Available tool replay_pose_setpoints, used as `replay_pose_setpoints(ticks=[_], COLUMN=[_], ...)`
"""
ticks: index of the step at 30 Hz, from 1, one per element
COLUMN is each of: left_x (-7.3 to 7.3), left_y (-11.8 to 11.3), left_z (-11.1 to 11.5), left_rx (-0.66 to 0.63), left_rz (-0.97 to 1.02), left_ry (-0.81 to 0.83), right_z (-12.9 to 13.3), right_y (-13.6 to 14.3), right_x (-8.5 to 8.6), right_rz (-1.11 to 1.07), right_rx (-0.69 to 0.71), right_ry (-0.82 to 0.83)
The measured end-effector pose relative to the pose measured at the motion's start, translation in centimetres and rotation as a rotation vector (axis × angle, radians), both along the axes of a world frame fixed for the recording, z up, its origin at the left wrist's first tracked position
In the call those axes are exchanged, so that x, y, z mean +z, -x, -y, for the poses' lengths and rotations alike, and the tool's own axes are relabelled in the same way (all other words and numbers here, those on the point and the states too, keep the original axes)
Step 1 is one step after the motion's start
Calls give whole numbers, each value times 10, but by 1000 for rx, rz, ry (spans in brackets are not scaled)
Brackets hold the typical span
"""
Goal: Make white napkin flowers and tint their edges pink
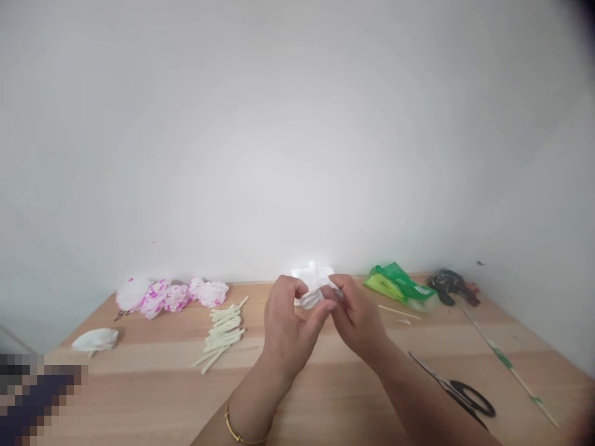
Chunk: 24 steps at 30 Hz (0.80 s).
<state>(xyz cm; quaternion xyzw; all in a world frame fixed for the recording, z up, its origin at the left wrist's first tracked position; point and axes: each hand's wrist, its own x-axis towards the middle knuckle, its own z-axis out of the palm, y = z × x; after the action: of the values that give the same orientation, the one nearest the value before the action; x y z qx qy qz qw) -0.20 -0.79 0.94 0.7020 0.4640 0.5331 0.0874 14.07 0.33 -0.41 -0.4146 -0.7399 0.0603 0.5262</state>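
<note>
Both hands are raised over the middle of the wooden table (171, 402), fingertips close together. Between them is a thin white crumpled sheet, which looks like tissue paper (312, 298). My left hand (286, 325) pinches its near left side, thumb reaching to the right. My right hand (360, 319) grips the right side with bent fingers. Just behind the hands lies a flat white stack (302, 271), partly hidden by them. A gold bangle (237, 438) circles my left wrist.
Left stand pink-and-white ruffled bundles (170, 297), a white wrapped piece (95, 339) and a pile of pale sticks (225, 331). Right lie a green plastic packet (402, 285), a dark crumpled thing (453, 286), black-handled scissors (458, 390) and a long green-banded stick (511, 368). A wall (297, 155) rises behind.
</note>
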Motion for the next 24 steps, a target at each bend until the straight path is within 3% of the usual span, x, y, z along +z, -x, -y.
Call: replay_pose_setpoints(ticks=[3, 9, 12, 16, 19, 24], left_x=[1, 0, -2, -5, -8, -12], left_y=[0, -4, -6, -8, -11, -18], left_z=[2, -2, -1, 2, 1, -9], left_rx=[-16, -107, -53, -74, -159, -427], left_rz=[19, 339, 248, 104, 306, 911], left_ry=[10, 241, 126, -43, 157, 576], right_z=[2, 1, 0, 2, 2, -5], right_y=[2, 3, 3, 2, 2, 1], right_x=[-2, 0, 1, 2, 3, 1], right_rz=[-4, -197, -189, -130, -161, -337], right_rx=[72, 121, 129, -5, -64, 49], right_ry=[-30, 190, 201, 150, 173, 373])
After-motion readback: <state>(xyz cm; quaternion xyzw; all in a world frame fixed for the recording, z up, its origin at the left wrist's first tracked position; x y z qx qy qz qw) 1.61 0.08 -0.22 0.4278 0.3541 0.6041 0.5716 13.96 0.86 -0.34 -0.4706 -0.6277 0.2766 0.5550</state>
